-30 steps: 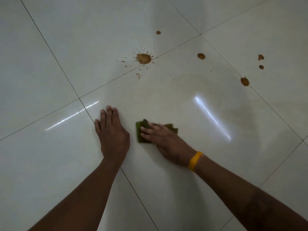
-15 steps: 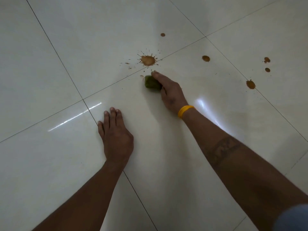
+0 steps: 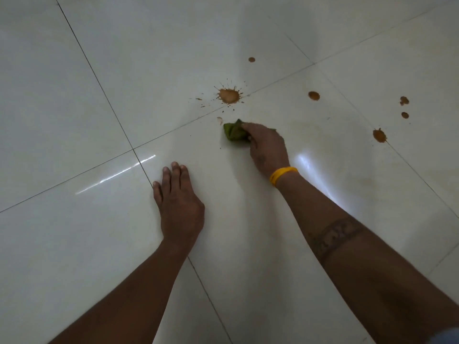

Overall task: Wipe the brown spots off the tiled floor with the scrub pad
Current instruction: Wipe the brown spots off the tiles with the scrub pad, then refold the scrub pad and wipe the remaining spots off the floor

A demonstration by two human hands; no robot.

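1. While the left hand (image 3: 180,209) is resting flat on the tiled floor (image 3: 74,120), fingers straight, the right hand (image 3: 268,147) is gripping the bunched scrub pad (image 3: 233,132).
2. Lying just beyond and slightly left of the pad is the large splat (image 3: 228,95); the right hand is nearer.

Glossy pale tiled floor (image 3: 74,244) crossed by thin dark grout lines (image 3: 104,95), with bright light glare streaks (image 3: 116,173).
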